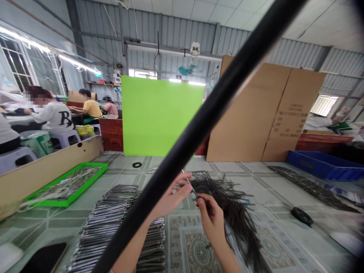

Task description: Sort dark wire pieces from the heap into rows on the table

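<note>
Head view: both hands are raised over a tiled floor (273,189), working on one thin rod (190,185) held between them. Right hand (212,220): thumb and forefinger are pinched shut on the lower end of the thin rod, and the remaining fingers are curled in. Left hand (170,197): fingers are extended toward the right, with the fingertips (186,186) closed lightly on the rod's upper part; the palm and wrist are partly hidden behind a thick black bar (204,117) that crosses the view diagonally from lower left to upper right, close to the camera. The thin rod is tilted, its top end leaning left, and is held clear of the floor, just above the near edge of a loose heap of dark rods (236,204) that lies behind and to the right of the hands. A neat stack of silvery rods (113,216) lies left of the hands. A green tray (93,178) of metal parts sits further left. A patterned mat (196,246) lies below the hands. A green board (159,113) and cardboard boxes (256,113) stand upright behind. A blue crate (321,165) rests at right. Seated people (57,115) work at far left.
</note>
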A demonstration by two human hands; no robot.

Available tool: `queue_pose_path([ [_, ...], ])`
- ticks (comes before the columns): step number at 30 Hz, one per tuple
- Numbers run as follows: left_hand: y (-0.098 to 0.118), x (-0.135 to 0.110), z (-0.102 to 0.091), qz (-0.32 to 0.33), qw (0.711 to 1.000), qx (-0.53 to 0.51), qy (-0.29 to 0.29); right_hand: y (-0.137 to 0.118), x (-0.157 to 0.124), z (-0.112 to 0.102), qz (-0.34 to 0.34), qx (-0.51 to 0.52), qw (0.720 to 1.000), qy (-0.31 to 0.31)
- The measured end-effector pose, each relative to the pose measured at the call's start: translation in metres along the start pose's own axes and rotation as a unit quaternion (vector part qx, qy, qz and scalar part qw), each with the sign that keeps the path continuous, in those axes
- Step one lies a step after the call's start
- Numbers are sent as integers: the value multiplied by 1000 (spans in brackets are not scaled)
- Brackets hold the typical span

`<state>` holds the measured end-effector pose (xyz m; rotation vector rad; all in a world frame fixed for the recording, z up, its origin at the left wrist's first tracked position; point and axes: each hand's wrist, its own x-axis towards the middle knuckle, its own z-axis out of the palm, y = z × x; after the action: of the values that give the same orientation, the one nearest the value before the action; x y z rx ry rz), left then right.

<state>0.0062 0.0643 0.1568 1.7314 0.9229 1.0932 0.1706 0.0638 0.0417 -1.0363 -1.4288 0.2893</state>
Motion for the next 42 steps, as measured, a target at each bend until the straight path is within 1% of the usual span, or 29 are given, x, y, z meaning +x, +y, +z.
queue_pose_path([
  [3, 2, -3, -1, 34, 995, 66, -58, 1, 0, 1, 11, 22, 1000, -10],
  [5, 3, -4, -5, 56, 993, 87, -63, 3, 0, 3, 21, 33, 999, -12],
  [10, 4, -7, -28, 68, 995, 65, 39, 11, -2, 5, 57, 42, 997, 6],
  [13, 5, -11, -48, 109, 988, 64, 88, 12, -4, 8, 50, 28, 998, -9],
  [15, 5, -16, -61, 138, 980, 70, 127, 11, -5, 14, 26, 12, 999, -35],
  [17, 5, -21, -73, 152, 972, 68, 163, 6, -6, 24, -2, -9, 997, -78],
  [19, 4, -26, -81, 159, 966, 63, 191, 0, -8, 38, -37, -28, 990, -135],
  [22, 3, -31, -89, 166, 961, 63, 210, -9, -12, 65, -98, -44, 970, -218],
  [24, 4, -32, -91, 170, 959, 70, 214, -12, -15, 85, -133, -55, 957, -251],
  [27, 8, -35, -92, 171, 958, 89, 212, -14, -20, 112, -166, -89, 939, -287],
  [29, 10, -38, -93, 169, 958, 107, 206, -13, -22, 126, -178, -118, 926, -312],
  [31, 11, -40, -96, 168, 957, 119, 202, -13, -24, 135, -188, -147, 911, -337],
  [34, 11, -42, -99, 166, 958, 127, 197, -14, -27, 140, -199, -170, 895, -362],
  [36, 10, -43, -101, 164, 959, 124, 193, -15, -27, 138, -193, -166, 896, -363],
  [39, 9, -42, -101, 158, 964, 112, 181, -11, -17, 133, -178, -142, 911, -343],
  [41, 9, -41, -100, 149, 969, 105, 168, 0, -5, 128, -151, -146, 927, -310],
  [42, 9, -41, -100, 146, 971, 101, 159, 9, 3, 125, -129, -164, 934, -289],
])
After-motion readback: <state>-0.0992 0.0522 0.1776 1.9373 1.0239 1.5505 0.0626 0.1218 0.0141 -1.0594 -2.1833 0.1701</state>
